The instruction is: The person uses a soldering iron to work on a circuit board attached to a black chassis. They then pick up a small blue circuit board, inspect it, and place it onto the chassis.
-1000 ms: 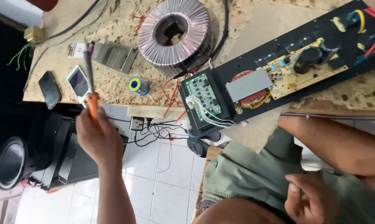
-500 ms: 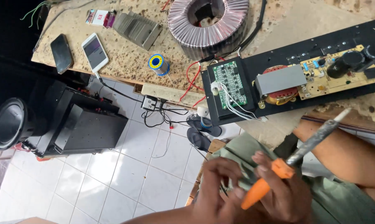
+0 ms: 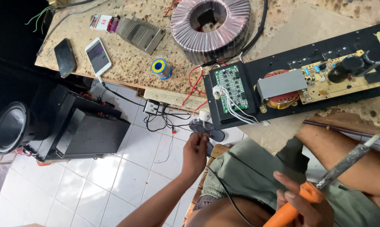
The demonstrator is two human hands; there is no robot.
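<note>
We hold a soldering iron (image 3: 324, 185) in our right hand (image 3: 301, 201), low at the right of the view, above our lap. Its handle is bright orange and thick, and our fingers wrap round it, thumb on top. From the handle a long dark metal shaft, grey and scorched along its length, slants up and to the right and ends in a pale tip near the edge of the workbench. A thin black cord (image 3: 225, 189) runs from the lower middle of the view up toward our left hand (image 3: 195, 153), which is stretched out over the tiled floor; its fingertips are pinched together at the cord's upper end, though we cannot tell exactly what they grip.

Just beyond that hand lies a dark sandal (image 3: 206, 128) on the white tiles. Above it a long black chassis plate (image 3: 299, 63) rests on the speckled workbench (image 3: 127, 71), overhanging its edge. On the plate sit a green circuit board (image 3: 230, 88) with a bundle of white wires, a grey shielded transformer (image 3: 280, 86) and a yellow board (image 3: 345, 77) with dark capacitors.

Farther back stands a large toroidal coil (image 3: 211, 21) wound in copper. To its left are a small blue and yellow solder spool (image 3: 160, 68), a finned heat sink (image 3: 140, 33), a white phone (image 3: 98, 55) and a black phone (image 3: 65, 57). On the floor at left sits a black speaker box (image 3: 55, 126).
</note>
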